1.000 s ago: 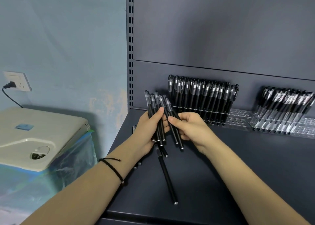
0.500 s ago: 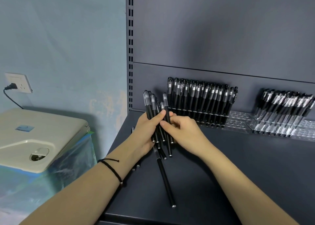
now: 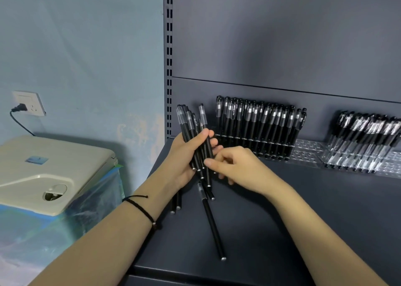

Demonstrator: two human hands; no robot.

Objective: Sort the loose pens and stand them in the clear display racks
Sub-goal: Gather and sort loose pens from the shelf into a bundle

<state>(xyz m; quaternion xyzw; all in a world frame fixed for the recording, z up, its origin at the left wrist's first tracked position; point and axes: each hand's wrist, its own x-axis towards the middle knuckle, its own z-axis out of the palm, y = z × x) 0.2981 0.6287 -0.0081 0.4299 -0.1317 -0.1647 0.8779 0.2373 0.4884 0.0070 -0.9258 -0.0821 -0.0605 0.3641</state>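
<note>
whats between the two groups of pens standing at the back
An unfilled stretch of clear rack, holes bare, lies between the left group and the right group, in the head view.

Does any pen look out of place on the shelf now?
Yes. One black pen lies slanted on the shelf, and two more lie left of it, all outside the clear racks.
</note>
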